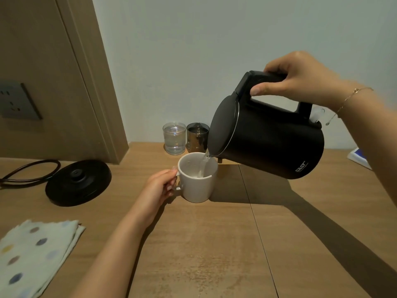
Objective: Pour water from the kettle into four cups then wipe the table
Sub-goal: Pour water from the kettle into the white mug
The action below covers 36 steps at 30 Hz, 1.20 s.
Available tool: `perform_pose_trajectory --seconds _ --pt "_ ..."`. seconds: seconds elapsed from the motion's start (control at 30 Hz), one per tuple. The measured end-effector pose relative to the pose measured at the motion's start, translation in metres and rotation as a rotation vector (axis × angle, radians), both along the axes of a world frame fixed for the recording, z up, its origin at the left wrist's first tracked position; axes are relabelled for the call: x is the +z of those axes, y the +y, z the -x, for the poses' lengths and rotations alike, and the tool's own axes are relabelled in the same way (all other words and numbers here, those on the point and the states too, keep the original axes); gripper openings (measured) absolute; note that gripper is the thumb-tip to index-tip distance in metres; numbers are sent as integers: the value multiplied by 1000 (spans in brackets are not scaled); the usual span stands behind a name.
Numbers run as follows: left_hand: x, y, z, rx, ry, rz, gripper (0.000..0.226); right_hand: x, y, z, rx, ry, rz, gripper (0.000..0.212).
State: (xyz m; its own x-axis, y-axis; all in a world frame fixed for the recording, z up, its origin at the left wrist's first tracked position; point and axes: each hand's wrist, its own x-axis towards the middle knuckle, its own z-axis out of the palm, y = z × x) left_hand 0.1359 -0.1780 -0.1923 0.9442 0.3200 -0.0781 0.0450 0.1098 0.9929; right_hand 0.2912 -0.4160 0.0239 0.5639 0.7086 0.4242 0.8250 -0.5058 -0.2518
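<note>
- Above the wooden surface [214, 244], right of centre: one black kettle [268, 138], tilted spout-down, lid closed, held in the air.
- Right hand [300, 80] on the kettle's handle; fingers curled over the top of the grip, thumb tucked under it. The kettle body hangs below and left of the hand.
- A thin stream of water runs from the spout into the white mug [197, 177], which stands on the surface just under the spout.
- Left hand [160, 188] at the mug's left side; fingers and thumb pinched on the mug's handle.
- Cups counted, three visible: the white mug; one clear glass [174, 138] holding water; one dark metal cup [197, 136]. Glass and metal cup stand side by side against the wall, just behind the mug. A fourth is not made out; a clear shape shows behind the kettle's handle, cannot tell what.
- One round black kettle base [78, 182] with its cord, left of the mug, well apart.
- One folded spotted cloth [36, 254] at the near left corner.
</note>
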Motion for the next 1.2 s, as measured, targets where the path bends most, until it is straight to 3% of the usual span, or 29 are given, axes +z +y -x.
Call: perform_pose_trajectory --seconds 0.33,1.2 --pt "1 0 1 -12 4 -8 38 19 -1 8 11 -29 -2 85" --pt "-2 2 -2 -15 -12 15 37 12 1 7 -35 14 6 79"
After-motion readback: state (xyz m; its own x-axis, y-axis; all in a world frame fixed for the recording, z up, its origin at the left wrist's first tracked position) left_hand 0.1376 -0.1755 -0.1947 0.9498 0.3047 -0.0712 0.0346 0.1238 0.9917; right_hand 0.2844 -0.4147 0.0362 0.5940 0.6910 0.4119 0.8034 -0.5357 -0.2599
